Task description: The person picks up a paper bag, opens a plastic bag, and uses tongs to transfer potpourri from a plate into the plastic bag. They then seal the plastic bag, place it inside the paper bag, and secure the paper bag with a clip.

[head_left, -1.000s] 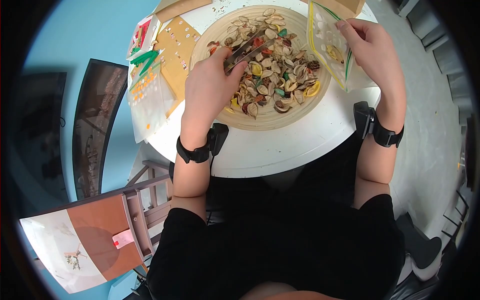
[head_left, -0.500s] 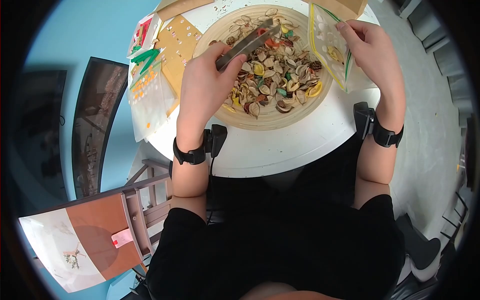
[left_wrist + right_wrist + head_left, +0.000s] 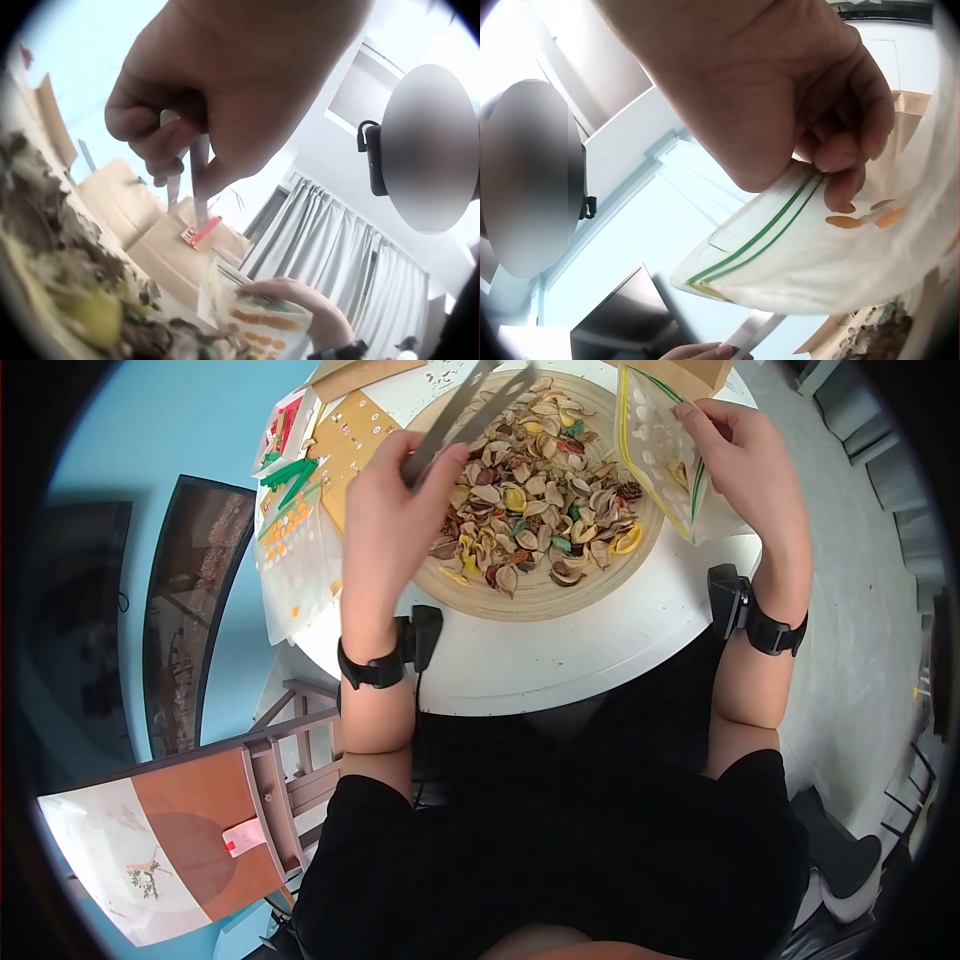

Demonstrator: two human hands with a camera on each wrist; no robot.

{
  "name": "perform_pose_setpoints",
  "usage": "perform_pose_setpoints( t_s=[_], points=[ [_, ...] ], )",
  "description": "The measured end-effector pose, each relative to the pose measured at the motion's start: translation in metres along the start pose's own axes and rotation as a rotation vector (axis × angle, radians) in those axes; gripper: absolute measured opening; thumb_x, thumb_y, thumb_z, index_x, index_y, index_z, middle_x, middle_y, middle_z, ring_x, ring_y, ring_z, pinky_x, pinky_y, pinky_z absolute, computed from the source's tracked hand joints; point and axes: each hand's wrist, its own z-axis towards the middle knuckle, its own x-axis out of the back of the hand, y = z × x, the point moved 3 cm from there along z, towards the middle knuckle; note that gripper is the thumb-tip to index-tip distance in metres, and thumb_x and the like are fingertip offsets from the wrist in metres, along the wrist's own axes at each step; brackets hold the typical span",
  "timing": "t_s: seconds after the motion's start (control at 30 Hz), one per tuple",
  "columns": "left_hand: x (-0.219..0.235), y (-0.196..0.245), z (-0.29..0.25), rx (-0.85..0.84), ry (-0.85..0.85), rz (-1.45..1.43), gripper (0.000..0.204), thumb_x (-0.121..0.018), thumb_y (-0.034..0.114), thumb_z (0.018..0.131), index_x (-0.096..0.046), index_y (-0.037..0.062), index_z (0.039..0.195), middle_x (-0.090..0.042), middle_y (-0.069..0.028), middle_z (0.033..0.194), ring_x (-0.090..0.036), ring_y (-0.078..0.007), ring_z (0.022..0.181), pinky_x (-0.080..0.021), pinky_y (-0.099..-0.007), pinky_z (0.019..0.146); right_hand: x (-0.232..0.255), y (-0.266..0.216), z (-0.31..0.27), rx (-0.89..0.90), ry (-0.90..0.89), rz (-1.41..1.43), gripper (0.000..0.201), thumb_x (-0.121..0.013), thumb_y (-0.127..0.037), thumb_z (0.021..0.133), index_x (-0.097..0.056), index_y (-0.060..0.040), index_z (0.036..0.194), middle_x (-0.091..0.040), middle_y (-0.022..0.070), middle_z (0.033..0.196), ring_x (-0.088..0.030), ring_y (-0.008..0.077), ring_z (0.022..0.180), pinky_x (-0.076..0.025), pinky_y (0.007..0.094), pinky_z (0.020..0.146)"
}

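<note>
My left hand grips a pair of flat metal tongs, raised over the left far part of a round plate. Their two arms stand apart at the tips. Dried potpourri in beige, yellow, green and red fills the plate. At the plate's right side my right hand pinches the top edge of a clear zip bag with a green and yellow seal. A few dried petals show in the bag, and orange dots mark its side in the right wrist view.
A second dotted zip bag lies at the table's left with green strips by it. Behind is a brown sheet with small stickers. Brown paper stands at the far right. The white table's edge curves in front of me.
The tongs have lifted off the potpourri and swung left and away from me with my left hand. My right hand holds the bag in the same place.
</note>
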Motion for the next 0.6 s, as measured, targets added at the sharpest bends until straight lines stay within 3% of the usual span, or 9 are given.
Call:
perform_pose_setpoints(
  t_s=[0.1,0.23,0.43,0.53,0.6],
  points=[
    [0.01,-0.03,0.013,0.115,-0.027,0.198,0.044,-0.074,0.038,0.093,-0.069,-0.0042,0.102,-0.069,-0.0139,0.072,-0.064,-0.0213,0.064,-0.051,-0.0334,0.065,0.0,0.001,-0.001,0.019,0.021,0.002,0.037,-0.062,-0.03,0.101,-0.073,0.0041,0.107,-0.049,-0.004,0.063,-0.038,0.0049,0.054,-0.032,0.0276,0.05],
    [0.007,-0.058,0.023,0.168,-0.093,0.187,0.048,-0.072,0.041,0.093,-0.069,-0.0057,0.102,-0.07,-0.0152,0.077,-0.066,-0.0234,0.07,-0.052,-0.0352,0.069,0.0,0.001,-0.001,-0.008,0.006,0.005,0.038,-0.062,-0.031,0.101,-0.073,0.0048,0.107,-0.05,-0.0034,0.064,-0.039,0.0056,0.055,-0.033,0.028,0.051],
    [0.001,-0.04,0.012,0.136,-0.28,0.136,0.042,-0.072,0.04,0.093,-0.07,-0.0017,0.101,-0.068,-0.0129,0.075,-0.064,-0.0205,0.068,-0.049,-0.0347,0.066,0.001,0.003,0.001,0.03,0.013,-0.023,0.04,-0.063,-0.032,0.1,-0.071,0.0066,0.108,-0.052,-0.0008,0.066,-0.043,0.0079,0.061,-0.037,0.0292,0.056],
    [-0.003,-0.046,0.009,0.037,-0.304,0.125,0.037,-0.073,0.037,0.093,-0.07,0.0004,0.099,-0.066,-0.0132,0.071,-0.062,-0.0222,0.064,-0.048,-0.0354,0.063,0.0,0.003,0.0,0.039,0.022,-0.023,0.04,-0.063,-0.032,0.1,-0.071,0.0066,0.108,-0.053,-0.0002,0.067,-0.044,0.0086,0.062,-0.039,0.0294,0.058],
    [-0.004,-0.037,0.008,0.06,-0.29,0.171,0.036,-0.074,0.033,0.094,-0.069,-0.0019,0.102,-0.068,-0.0094,0.077,-0.058,-0.0146,0.07,-0.047,-0.0302,0.068,0.0,0.003,0.0,0.045,0.027,-0.025,0.04,-0.063,-0.032,0.1,-0.071,0.0064,0.108,-0.053,0.0001,0.067,-0.045,0.0087,0.062,-0.039,0.0294,0.058]
  ],
)
